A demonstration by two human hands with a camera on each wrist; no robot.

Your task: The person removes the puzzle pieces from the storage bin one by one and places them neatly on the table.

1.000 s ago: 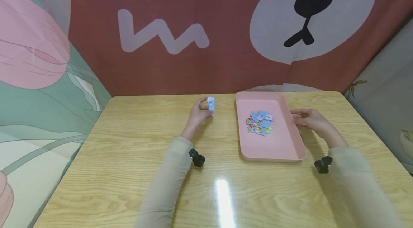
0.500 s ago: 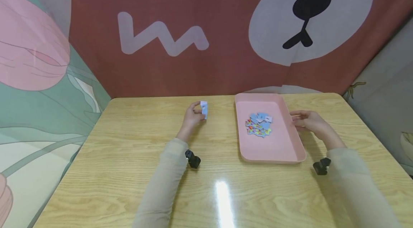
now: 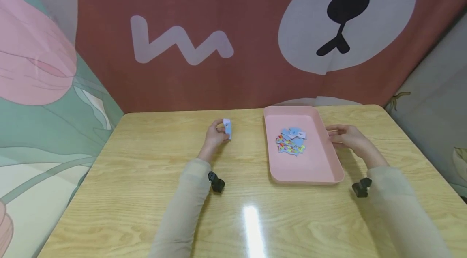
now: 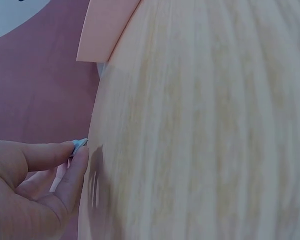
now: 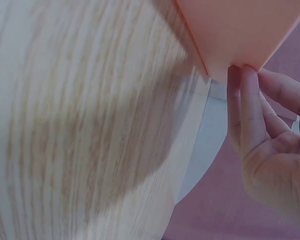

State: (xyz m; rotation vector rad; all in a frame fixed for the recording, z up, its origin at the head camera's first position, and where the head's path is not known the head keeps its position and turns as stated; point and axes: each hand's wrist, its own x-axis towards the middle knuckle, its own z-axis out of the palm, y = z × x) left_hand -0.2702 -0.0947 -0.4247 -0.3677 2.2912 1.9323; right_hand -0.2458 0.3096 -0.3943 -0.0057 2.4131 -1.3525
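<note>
My left hand pinches a pale blue jigsaw puzzle piece between thumb and fingers, left of the tray. In the left wrist view only a thin edge of that puzzle piece shows at the fingertips. A pink rectangular tray holds a small heap of jigsaw pieces, some light blue, others patterned in bright colours. At the tray's right side is my right hand. Its fairly straight fingertips touch the tray's outer wall, seen close in the right wrist view.
A light wood-grain table carries everything. Behind its far edge hangs a reddish-brown cloth with a cartoon animal face. A strip of light reflects off the table's front part. Floral fabric hangs at the left.
My left hand has moved left and slightly nearer with the puzzle piece, away from the tray. The right hand stays at the tray's side. The head view has shifted a little.
</note>
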